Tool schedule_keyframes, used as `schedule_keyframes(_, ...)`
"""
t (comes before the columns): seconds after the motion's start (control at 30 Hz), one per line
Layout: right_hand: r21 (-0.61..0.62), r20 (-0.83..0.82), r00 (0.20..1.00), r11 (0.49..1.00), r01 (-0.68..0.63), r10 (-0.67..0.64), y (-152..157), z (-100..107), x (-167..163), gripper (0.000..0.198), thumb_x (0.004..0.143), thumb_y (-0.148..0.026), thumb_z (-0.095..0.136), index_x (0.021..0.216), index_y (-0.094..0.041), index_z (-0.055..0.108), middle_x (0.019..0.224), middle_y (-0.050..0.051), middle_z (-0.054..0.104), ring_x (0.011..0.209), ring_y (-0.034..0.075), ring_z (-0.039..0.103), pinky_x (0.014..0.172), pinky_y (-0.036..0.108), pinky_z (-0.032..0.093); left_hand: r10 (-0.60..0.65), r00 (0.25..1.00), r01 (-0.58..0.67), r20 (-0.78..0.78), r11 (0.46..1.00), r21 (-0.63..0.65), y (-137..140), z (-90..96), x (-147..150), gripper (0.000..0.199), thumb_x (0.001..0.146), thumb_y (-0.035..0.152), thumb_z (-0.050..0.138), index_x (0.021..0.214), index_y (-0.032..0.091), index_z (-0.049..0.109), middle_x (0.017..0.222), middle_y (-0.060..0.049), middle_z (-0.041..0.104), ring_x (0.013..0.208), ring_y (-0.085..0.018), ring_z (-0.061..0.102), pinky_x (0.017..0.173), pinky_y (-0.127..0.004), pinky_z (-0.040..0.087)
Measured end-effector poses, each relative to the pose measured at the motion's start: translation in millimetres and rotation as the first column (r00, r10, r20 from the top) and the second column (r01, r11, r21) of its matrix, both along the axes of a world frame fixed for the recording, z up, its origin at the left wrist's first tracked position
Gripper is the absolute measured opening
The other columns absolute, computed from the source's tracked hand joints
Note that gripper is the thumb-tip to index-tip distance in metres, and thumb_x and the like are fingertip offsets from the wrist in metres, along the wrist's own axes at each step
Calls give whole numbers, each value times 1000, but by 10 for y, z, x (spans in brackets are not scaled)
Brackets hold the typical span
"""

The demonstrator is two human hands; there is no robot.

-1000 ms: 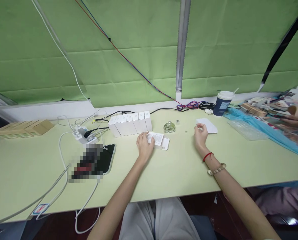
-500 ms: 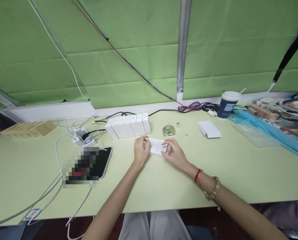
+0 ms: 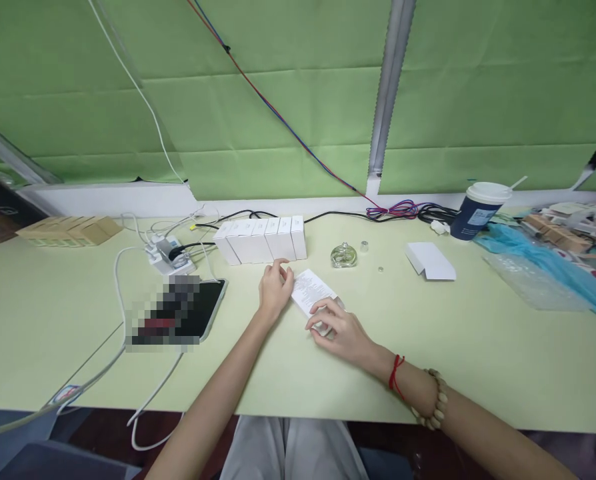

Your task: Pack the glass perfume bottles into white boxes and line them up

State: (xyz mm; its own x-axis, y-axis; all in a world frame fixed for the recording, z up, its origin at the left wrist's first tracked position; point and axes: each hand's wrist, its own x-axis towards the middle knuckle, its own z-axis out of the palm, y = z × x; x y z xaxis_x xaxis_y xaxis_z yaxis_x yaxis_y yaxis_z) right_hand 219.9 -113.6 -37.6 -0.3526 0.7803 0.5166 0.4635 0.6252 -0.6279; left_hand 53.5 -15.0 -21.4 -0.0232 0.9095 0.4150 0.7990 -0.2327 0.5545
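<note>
A small white box (image 3: pixel 310 289) with printed text on its upper face lies slanted on the table in front of me. My right hand (image 3: pixel 342 331) grips its near right end, thumb on one side and fingers on the other. By the far left corner rests my left hand (image 3: pixel 275 291), fingers loosely bent and apart from the thumb; whether it touches the box is unclear. Behind the box stands a round glass bottle (image 3: pixel 344 256) of pale green liquid. A small silvery cap (image 3: pixel 365 246) and a tiny ring (image 3: pixel 381 269) lie to its right.
Several white boxes (image 3: pixel 261 244) stand in a row beyond my left hand. On the left are a tablet (image 3: pixel 212 303), a power strip (image 3: pixel 171 257) with cables, and brown boxes (image 3: pixel 71 233). Folded white card (image 3: pixel 431 261), a lidded cup (image 3: pixel 478 212) and blue plastic (image 3: pixel 543 257) lie rightward.
The white box has turned, its right end swinging toward me with my right hand. My left hand has loosened from its left end. The camera view has shifted slightly.
</note>
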Motion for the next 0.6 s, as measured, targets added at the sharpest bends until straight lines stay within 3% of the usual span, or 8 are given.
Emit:
schedule_keyframes(0.07,39,-20,995,994,100,-99,29,20,18,12,73,-24,59,84,-24,62,99,3,54,77,12,57,61,23,46,15,1000,-15,9,1000,-23,1,4,-16,24,83,30,39,101,22,53,65,0,51,78,-17,53,64,-26,37)
schedule_keyframes(0.17,39,-18,977,976,214,-214,83,52,37,39,61,-33,70,97,-25,60,108,7,50,99,21,52,82,34,46,-3,1000,4,23,998,-64,-15,-10,-15,24,84,31,37,98,22,54,57,3,46,68,-16,52,61,-25,35)
schedule_keyframes(0.3,2,103,959,964,265,-263,173,22,45,67,53,-39,74,115,-26,52,126,10,40,119,29,38,98,46,32,-70,997,74,41,991,-113,-43,-54,21,26,85,34,34,94,23,55,51,5,43,59,-14,50,57,-24,33)
schedule_keyframes(0.47,9,191,916,933,358,-354,367,-72,157,60,61,-33,67,118,-22,50,127,13,41,125,29,30,104,51,18,-156,988,156,5,984,-85,-85,-56,67,27,84,35,35,96,23,55,56,4,47,60,-14,51,59,-24,34)
schedule_keyframes(0.53,-30,163,913,923,384,-375,435,-86,243,59,62,-31,65,118,-21,50,126,13,41,123,28,33,101,48,26,-160,987,159,-12,985,-67,-105,-28,76,27,84,34,35,97,23,55,58,3,48,63,-15,52,60,-24,35)
schedule_keyframes(0.6,-50,135,938,943,328,-319,469,-85,318,56,63,-31,65,116,-21,50,122,12,44,119,25,38,98,44,32,-156,988,155,-17,986,-64,-123,2,78,27,84,34,34,98,24,55,58,3,47,64,-15,52,61,-24,36)
